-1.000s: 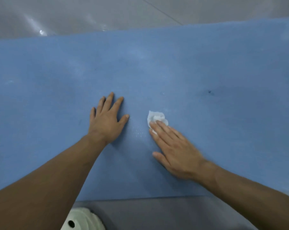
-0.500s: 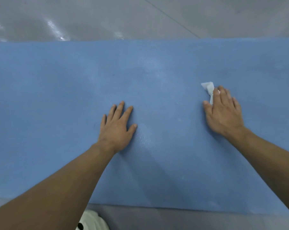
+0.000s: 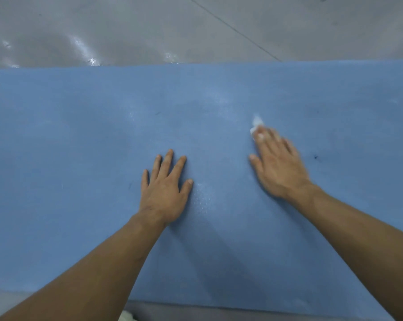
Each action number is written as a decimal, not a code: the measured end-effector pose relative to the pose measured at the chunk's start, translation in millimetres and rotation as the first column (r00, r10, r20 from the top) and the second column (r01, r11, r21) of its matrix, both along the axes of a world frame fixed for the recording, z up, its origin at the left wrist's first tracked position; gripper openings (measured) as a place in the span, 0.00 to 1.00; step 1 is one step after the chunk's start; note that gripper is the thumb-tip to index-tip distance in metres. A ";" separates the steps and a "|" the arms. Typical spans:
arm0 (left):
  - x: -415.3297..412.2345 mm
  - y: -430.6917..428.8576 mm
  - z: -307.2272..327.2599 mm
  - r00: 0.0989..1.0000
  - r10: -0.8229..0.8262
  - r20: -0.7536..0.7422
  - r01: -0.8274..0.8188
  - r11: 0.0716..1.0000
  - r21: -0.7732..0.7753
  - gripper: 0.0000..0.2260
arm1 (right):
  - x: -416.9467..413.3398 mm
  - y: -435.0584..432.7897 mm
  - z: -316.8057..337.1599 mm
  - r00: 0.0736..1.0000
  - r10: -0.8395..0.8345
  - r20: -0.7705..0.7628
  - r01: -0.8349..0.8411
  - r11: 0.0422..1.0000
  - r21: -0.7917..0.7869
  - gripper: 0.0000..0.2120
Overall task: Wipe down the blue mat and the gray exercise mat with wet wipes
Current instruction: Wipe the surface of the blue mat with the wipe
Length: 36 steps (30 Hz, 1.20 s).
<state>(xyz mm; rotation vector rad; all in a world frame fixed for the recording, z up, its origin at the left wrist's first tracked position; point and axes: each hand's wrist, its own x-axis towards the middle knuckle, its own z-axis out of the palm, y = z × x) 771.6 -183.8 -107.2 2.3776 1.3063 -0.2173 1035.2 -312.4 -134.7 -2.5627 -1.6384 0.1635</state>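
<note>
The blue mat fills most of the view, lying flat on the floor. My left hand rests flat on it near the middle, fingers spread. My right hand lies to the right, blurred by motion, its straight fingers pressing a small crumpled white wet wipe onto the mat. Only the wipe's far end shows beyond the fingertips. Damp, shiny patches mark the mat beside my left thumb and above the middle. A narrow gray strip shows under the mat's near edge.
Gray glossy floor lies beyond the mat's far edge, crossed by a thin seam line. A bit of a white object peeks in at the bottom edge next to my left forearm. A small dark speck sits on the mat at the right.
My right hand slid the wipe from beside my left hand out to the right and away from me, then back a little leftward. My left hand stayed planted.
</note>
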 end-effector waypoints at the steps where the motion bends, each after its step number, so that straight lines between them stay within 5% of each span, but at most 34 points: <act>1: 1.1 -0.5 -0.7 1.000 0.004 0.001 -0.004 1.000 0.005 0.28 | 14.2 -3.9 -0.5 0.994 -0.109 -0.012 0.109 0.994 0.010 0.33; 6: 4.4 -1.1 -2.2 1.000 0.014 -0.017 -0.014 1.000 0.013 0.28 | 67.9 -29.5 -3.8 0.888 -0.460 -0.020 0.461 0.887 0.030 0.35; 10: 3.7 -2.3 -4.2 1.000 0.005 -0.017 -0.005 1.000 0.017 0.29 | 56.1 -7.7 5.8 0.789 -0.583 -0.195 0.596 0.803 0.010 0.41; 12: 3.5 -2.6 -4.8 1.000 0.005 -0.011 -0.005 1.000 0.021 0.29 | 28.2 19.0 8.4 0.852 -0.464 -0.241 0.490 0.870 0.059 0.41; 15: 4.7 -2.2 -4.4 1.000 0.011 -0.024 -0.011 1.000 0.020 0.29 | -30.3 64.8 11.4 0.963 -0.100 -0.249 0.113 0.993 0.037 0.37; 17: 4.7 -1.8 -3.0 1.000 0.013 -0.024 -0.013 1.000 0.022 0.29 | -62.9 88.2 17.3 0.959 0.124 -0.256 -0.130 0.992 -0.005 0.32; 20: 2.9 -1.0 -3.5 1.000 0.009 -0.018 -0.008 1.000 0.020 0.29 | -66.3 101.4 21.6 0.952 0.219 -0.212 -0.228 0.974 -0.017 0.30; 25: 2.6 0.7 -4.2 1.000 0.000 -0.014 0.000 1.000 0.012 0.29 | 8.3 75.6 7.8 0.997 -0.048 -0.057 0.045 0.998 -0.053 0.31; 30: 1.1 -0.3 -8.9 1.000 -0.020 -0.023 0.020 1.000 0.009 0.29 | 67.0 24.1 0.1 0.905 -0.423 -0.039 0.424 0.905 0.042 0.36; 36: 1.9 -3.2 -11.5 1.000 -0.011 -0.027 0.012 0.999 0.033 0.36 | 24.8 70.9 9.9 0.831 -0.506 -0.231 0.519 0.855 -0.003 0.34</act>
